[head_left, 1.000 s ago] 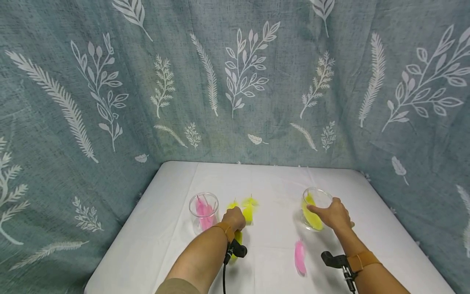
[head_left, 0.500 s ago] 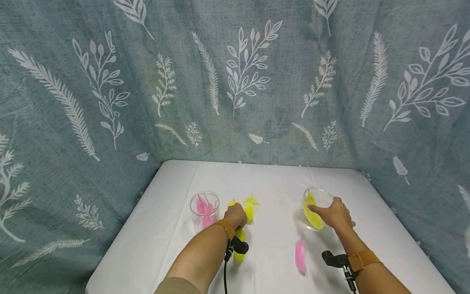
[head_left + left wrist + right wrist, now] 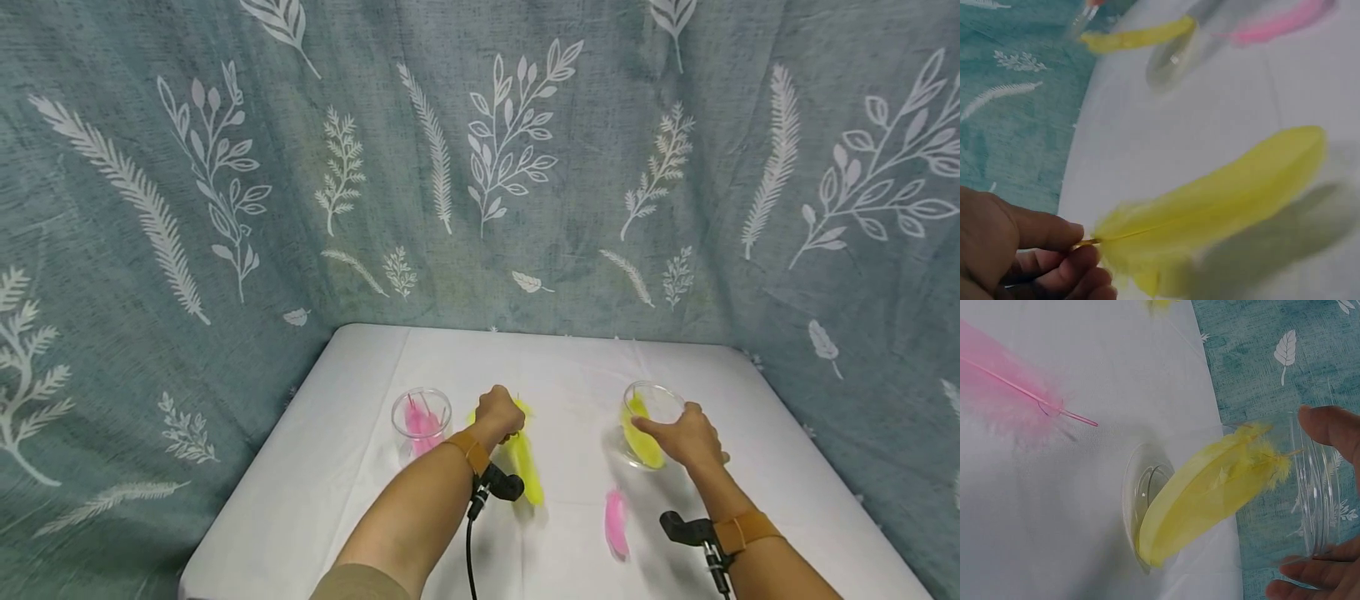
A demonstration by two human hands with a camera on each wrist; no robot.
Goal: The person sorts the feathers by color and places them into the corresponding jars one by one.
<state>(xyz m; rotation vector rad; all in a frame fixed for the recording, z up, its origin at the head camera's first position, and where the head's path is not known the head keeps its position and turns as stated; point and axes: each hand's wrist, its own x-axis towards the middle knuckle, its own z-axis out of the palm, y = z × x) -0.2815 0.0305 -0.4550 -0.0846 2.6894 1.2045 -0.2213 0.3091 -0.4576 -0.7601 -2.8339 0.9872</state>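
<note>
My left hand (image 3: 498,414) pinches a yellow feather (image 3: 1210,200) by the bare end of its quill, between thumb and fingers. The feather's broad tip points away from the hand, casting a shadow on the white cloth. More yellow (image 3: 1147,278) shows under its base. Over at the right, my right hand (image 3: 688,437) grips a clear jar (image 3: 1317,500) around its rim. Inside the jar, yellow feathers (image 3: 1204,494) lean against the wall. Between the hands, nearer me, a pink feather (image 3: 616,523) lies on the cloth.
A second clear jar (image 3: 422,391) with several pink feathers (image 3: 423,425) stands left of my left hand. Yellow feathers (image 3: 527,407) lie partly hidden behind that hand. A patterned teal curtain (image 3: 450,283) surrounds the far and side edges of the white table (image 3: 570,367).
My left hand has moved up and to the right, carrying the yellow feather with it. The right hand keeps its grip on the jar, almost unmoved.
</note>
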